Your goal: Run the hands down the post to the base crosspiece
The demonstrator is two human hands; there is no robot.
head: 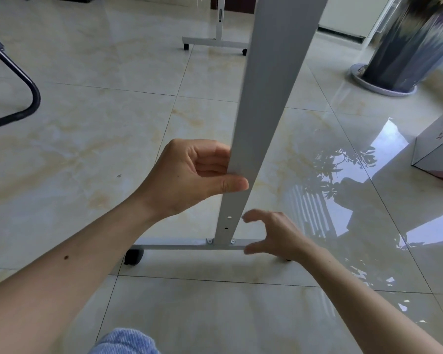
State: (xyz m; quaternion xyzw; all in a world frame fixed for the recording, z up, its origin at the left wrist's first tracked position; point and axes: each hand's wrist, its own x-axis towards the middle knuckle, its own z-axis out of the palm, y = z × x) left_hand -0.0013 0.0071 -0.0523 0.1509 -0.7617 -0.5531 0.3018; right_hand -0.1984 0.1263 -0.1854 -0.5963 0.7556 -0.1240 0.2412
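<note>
Gripping grey metal upright (264, 103) low down with left hand (189, 175), thumb across front face, fingers curled behind left edge. Right hand (274, 233) hovering just right of upright near its foot, thumb and fingers curved in loose open C, holding nothing, apart from metal as far as visible. Upright rising from centre frame toward 12–1 o'clock, tilted in view, bolted at bottom to grey base bar (179, 245) running 9 to 3 o'clock along floor; black caster (133, 256) at bar's 9 o'clock end, other end hidden behind right wrist. Two small holes on upright just above joint, two screws at joint. Judged stiff, painted steel, smooth and somewhat slippery, moderate weight, not fragile; casters likely let whole stand roll on glossy tiled floor (113, 136), so a steady two-hand hold probably safer. Best hold probably flat faces of upright above holes, or base bar near joint; thin edges could bite fingers. Second stand foot (215, 42) at 12 o'clock, well apart. Black chair leg (23, 98) at 10 o'clock, tall patterned vase (407, 47) on plate at 2 o'clock, cardboard box (437, 149) at 3 o'clock, all clear of stand. Open floor widest toward 9 and 6 o'clock; blue denim knee (123, 341) at 6 o'clock, near bottom edge.
</note>
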